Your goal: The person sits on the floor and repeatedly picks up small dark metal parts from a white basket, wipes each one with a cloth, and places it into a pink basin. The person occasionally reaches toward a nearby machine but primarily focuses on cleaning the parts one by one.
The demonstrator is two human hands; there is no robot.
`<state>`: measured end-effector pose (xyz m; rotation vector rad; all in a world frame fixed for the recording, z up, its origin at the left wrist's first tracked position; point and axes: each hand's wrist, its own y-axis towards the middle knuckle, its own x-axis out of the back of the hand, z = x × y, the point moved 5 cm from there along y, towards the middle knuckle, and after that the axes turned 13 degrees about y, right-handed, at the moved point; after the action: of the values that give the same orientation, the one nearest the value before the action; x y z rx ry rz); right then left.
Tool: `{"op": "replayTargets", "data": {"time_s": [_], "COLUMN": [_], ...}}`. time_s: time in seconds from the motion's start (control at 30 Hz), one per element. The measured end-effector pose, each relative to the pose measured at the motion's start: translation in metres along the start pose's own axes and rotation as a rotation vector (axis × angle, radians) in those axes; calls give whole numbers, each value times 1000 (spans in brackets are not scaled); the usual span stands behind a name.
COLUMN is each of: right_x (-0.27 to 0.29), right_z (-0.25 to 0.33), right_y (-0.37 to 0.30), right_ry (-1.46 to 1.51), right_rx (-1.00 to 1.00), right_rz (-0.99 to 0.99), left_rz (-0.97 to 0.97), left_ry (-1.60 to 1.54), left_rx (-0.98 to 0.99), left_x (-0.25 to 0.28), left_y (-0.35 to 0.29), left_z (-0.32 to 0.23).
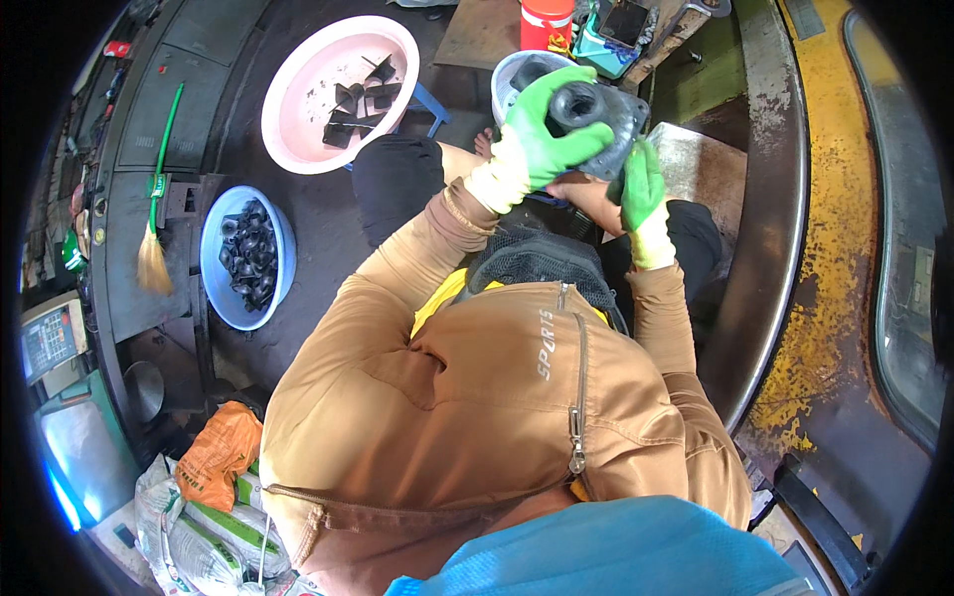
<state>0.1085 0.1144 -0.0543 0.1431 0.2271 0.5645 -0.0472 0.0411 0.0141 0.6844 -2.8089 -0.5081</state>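
A black rubber part (624,121) with a round, hollow collar and a flat, angular flange is held up in front of my body. My left hand (542,134), in a green glove with a pale cuff, grips it around the collar, thumb on the near side. At the flange's lower right edge, my gloved right hand (646,194) pinches the rim, its fingertips partly hidden. Just behind the left hand stands a pale blue tub (504,79) with dark pieces in it, partly covered by the glove.
On the left, a blue basin (288,260) holds many black rubber parts. A pink basin (283,99) with a few dark pieces rests on a blue stool (429,104). A red container (545,25) and teal basket (606,60) stand beyond. A rusty yellow machine (825,248) borders the right.
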Motion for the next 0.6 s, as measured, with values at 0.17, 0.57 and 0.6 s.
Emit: {"op": "replayTargets", "data": {"time_s": [0.17, 0.57, 0.6], "right_x": [-23, -35, -35], "right_z": [4, 43, 53], "right_y": [-17, -12, -12], "right_ry": [5, -223, -482], "right_rx": [161, 251, 413], "right_rz": [90, 171, 251], "left_rz": [-49, 203, 228], "left_ry": [341, 96, 44], "left_rx": [-203, -42, -25], "left_x": [-19, -25, -24], "left_y": [-11, -12, -12], "left_z": [-18, -30, -31]}}
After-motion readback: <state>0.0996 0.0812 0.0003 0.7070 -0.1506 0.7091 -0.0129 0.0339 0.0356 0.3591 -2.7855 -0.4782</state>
